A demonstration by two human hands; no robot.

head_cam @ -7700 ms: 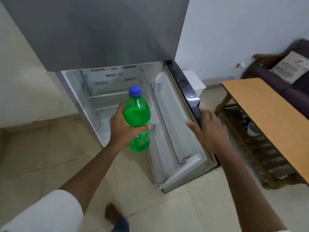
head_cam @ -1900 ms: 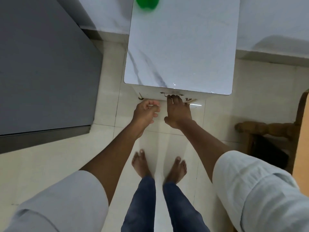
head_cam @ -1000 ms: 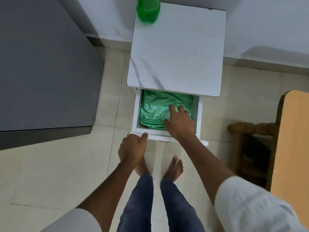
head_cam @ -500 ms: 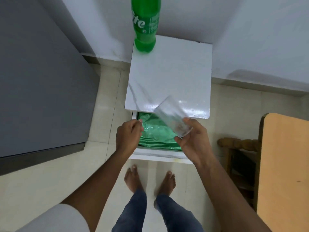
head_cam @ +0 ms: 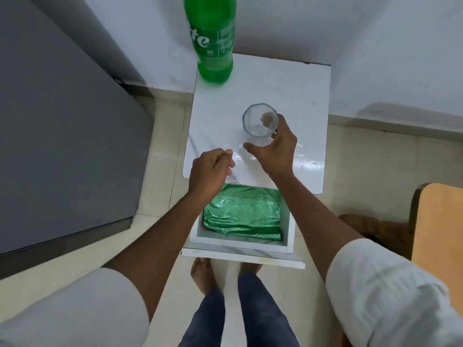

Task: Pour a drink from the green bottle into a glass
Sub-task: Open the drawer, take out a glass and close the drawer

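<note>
My right hand wraps the upright glass over the white cabinet top; green bottle at eleven o'clock; left hand at seven, fingers curled, empty

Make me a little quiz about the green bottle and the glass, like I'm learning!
1. True or false: the green bottle stands upright on the white cabinet top.
2. Which hand holds the glass? A) left B) right C) neither
3. Fill in: the drawer below the top is ____ (open or shut).
Key: 1 true. 2 B, the right hand grips it. 3 open.
</note>
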